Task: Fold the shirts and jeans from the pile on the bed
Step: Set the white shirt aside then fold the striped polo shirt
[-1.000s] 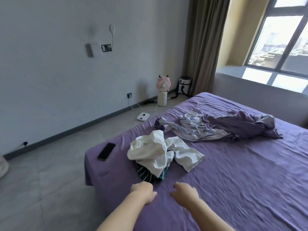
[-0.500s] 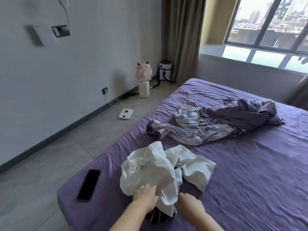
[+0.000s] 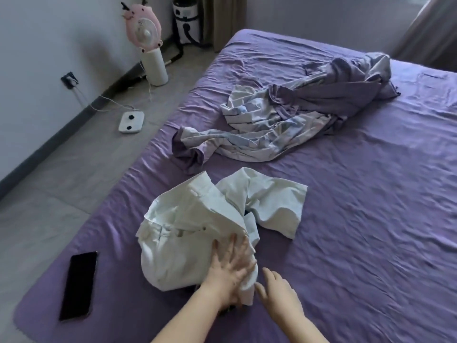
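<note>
The left hand (image 3: pixel 231 269) lies flat, fingers spread, on the white jeans (image 3: pixel 197 233) crumpled near the bed's (image 3: pixel 358 219) front edge. The right hand (image 3: pixel 279 293) hovers just beside them, fingers loose, holding nothing. A phone (image 3: pixel 79 284) lies to their left, a crumpled sheet (image 3: pixel 284 120) beyond.

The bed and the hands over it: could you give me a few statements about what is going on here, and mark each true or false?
1. The left hand lies with spread fingers on the white garment. True.
2. The right hand grips the black phone. False: the phone lies alone near the bed's corner, and the right hand holds nothing.
3. A crumpled purple and pale cloth lies farther up the bed. True.
4. The pink fan stands on the bed. False: it stands on the floor by the wall.
5. The white garment is neatly folded. False: it is bunched.
</note>
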Motion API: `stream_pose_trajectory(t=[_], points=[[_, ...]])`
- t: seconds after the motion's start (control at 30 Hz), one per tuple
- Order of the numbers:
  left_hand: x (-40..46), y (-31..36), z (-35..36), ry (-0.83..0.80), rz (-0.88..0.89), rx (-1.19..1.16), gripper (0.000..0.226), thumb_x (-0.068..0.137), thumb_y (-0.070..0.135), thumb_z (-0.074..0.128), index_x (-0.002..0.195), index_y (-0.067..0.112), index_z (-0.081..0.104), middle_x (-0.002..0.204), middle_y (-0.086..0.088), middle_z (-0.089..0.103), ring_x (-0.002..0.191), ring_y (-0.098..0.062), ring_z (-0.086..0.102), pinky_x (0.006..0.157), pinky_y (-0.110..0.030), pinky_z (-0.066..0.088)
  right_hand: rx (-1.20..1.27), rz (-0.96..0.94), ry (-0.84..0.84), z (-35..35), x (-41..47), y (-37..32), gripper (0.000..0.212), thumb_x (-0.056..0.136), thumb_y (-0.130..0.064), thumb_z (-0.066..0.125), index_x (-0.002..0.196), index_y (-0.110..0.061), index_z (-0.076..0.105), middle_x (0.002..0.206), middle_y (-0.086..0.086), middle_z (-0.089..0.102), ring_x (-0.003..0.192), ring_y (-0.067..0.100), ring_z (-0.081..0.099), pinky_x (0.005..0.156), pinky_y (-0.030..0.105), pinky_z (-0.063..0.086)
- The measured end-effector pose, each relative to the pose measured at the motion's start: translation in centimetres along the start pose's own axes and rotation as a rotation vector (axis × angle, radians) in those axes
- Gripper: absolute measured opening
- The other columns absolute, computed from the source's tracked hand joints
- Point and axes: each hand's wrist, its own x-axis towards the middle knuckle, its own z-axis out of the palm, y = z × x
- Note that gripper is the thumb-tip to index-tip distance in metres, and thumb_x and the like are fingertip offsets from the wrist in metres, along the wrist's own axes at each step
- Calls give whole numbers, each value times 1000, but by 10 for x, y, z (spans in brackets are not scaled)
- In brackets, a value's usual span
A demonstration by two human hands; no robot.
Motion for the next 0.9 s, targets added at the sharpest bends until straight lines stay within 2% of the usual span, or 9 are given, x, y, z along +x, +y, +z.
stream_pose_trajectory(t=[0.1,0.17,0.23,0.3,0.4,0.57,0.7,0.83,0.9], points=[[16,2,10,-22,-69,5,70,48,52,80,115,37,62,157,-18,-2,142,-47,-6,92,-73,25,40,-12,2,10,9,12,57,97,-49,32,147,-25,21,150,-3,30,132,21,37,102,35,37],[29,-6,9,89,-56,48,36,61,40,70,97,36,71,152,-14,24,139,-46,17,88,-72,34,64,-35,13,14,11,17,56,97,-48,32,148,-26,21,151,-5,30,133,20,36,104,34,36],[40,-14,-6,65,-64,37,22,69,32,55,82,35,73,145,-11,44,128,-43,43,81,-72,43,85,-69,40,16,14,21,55,98,-47,33,148,-27,21,150,-7,30,132,18,36,104,32,36],[51,-25,-21,74,-106,-14,18,78,28,62,93,33,70,155,-9,25,136,-44,33,91,-74,34,102,-104,60,17,18,21,54,98,-46,35,147,-28,22,149,-9,31,130,18,37,103,31,36],[65,-44,-28,9,-189,-80,34,97,22,42,128,32,49,157,-2,-21,144,-37,-11,111,-66,6,118,-151,81,23,27,17,54,97,-45,38,146,-29,24,147,-10,33,127,17,40,100,29,37],[69,-48,-35,10,-234,-136,39,99,20,36,133,36,44,157,-1,-22,145,-34,-13,113,-62,6,161,-153,88,46,33,0,57,92,-46,48,144,-34,27,135,-9,43,118,16,48,90,27,39],[60,-40,-30,7,-255,-135,40,99,19,37,134,36,42,157,-2,-23,144,-34,-14,114,-60,5,290,-54,138,59,33,-6,51,92,-29,50,140,-32,35,124,-5,55,115,17,52,95,29,39],[48,-34,-34,6,-303,-183,41,98,17,39,132,37,46,158,-2,-18,145,-31,-13,115,-54,8,383,62,139,58,32,-7,67,87,-54,48,144,-33,21,135,-6,47,123,18,46,96,35,38],[44,-33,-37,-6,-329,-210,43,97,16,40,133,38,44,158,-1,-16,145,-30,-13,115,-53,10,461,50,118,58,38,-13,79,85,-53,52,147,-28,12,136,-6,46,123,17,46,96,36,38]])
